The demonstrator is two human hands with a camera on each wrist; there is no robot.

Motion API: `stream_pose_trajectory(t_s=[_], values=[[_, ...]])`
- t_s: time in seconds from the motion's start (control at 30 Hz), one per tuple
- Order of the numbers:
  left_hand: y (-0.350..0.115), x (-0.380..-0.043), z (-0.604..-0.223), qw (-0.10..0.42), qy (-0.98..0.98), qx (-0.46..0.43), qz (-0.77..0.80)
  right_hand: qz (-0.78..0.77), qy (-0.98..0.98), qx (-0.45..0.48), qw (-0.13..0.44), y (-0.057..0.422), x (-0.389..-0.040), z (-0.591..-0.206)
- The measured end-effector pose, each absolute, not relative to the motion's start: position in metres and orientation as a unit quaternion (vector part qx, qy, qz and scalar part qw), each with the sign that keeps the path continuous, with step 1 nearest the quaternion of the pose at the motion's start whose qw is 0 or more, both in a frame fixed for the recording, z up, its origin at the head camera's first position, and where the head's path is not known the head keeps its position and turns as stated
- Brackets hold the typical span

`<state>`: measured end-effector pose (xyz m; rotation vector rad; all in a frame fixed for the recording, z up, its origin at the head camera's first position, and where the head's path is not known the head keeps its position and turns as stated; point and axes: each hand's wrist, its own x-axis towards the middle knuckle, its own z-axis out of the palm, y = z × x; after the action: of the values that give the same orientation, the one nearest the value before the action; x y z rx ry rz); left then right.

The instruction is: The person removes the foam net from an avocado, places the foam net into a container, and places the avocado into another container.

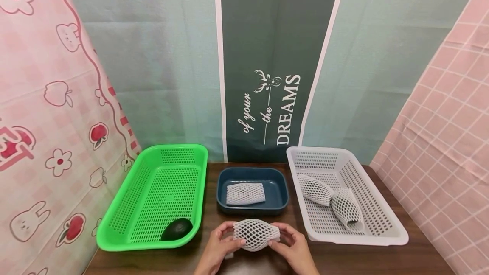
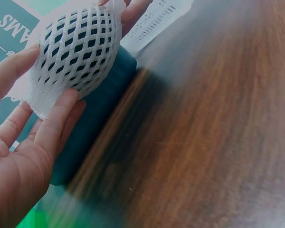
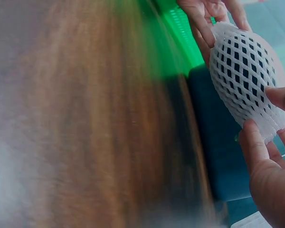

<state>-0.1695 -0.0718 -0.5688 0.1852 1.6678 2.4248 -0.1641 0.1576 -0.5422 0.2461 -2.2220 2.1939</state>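
Note:
Both hands hold a white foam fruit net (image 1: 252, 234) over the table, with something dark and rounded showing through its mesh. My left hand (image 1: 220, 245) pinches the left end between thumb and fingers; the right hand (image 1: 292, 247) grips the opposite end the same way. In the left wrist view the net (image 2: 76, 50) bulges in the middle and narrows towards its ends. Just behind the hands, a dark blue tray (image 1: 252, 212) contains a flat foam net (image 1: 245, 193). A dark oval fruit, avocado-like (image 1: 177, 229), lies in the near right corner of the green basket (image 1: 153, 244).
The green basket stands left of the blue tray. To the right, a white basket (image 1: 359, 239) holds two net-wrapped pieces (image 1: 315, 190). All stand on a brown wooden table (image 1: 416, 249), with a printed curtain (image 1: 172, 75) behind and pink cloths at both sides.

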Motion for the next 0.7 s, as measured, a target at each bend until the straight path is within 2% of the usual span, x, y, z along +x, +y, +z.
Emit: stream_pose_trajectory(t_s=[0.37,0.7], values=[[-0.071,-0.159,-0.558,0.117,0.574,0.024,0.81,0.699,-0.712,0.062,-0.019,0.157,-0.159,-0.554],[-0.072,-0.159,-0.565,0.104,0.598,0.028,0.794,0.68,-0.729,0.071,-0.016,0.157,-0.157,-0.566]])
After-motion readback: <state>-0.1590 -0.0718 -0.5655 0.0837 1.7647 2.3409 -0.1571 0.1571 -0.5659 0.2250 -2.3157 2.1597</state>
